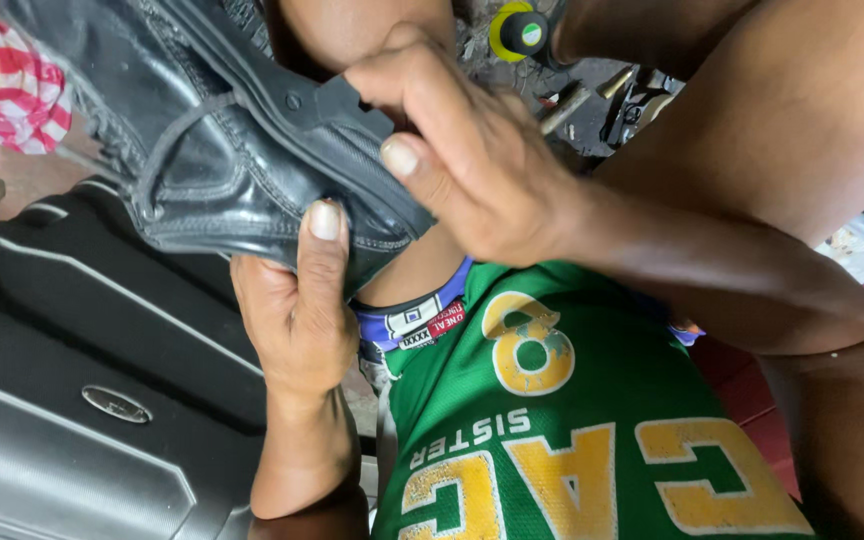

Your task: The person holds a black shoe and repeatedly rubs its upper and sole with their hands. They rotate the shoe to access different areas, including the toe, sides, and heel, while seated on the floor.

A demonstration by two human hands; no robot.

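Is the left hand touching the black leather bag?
Yes, the left hand grips the bag from below, thumb pressed on its stitched edge.

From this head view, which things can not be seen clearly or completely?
- Black leather bag: cut off by the top edge; its full shape is unknown.
- Right hand: its fingertips are hidden behind the bag's edge.
- Left hand: its fingers are hidden under the bag; only the thumb shows.
- Tools on the ground: too small and partly hidden by the legs.
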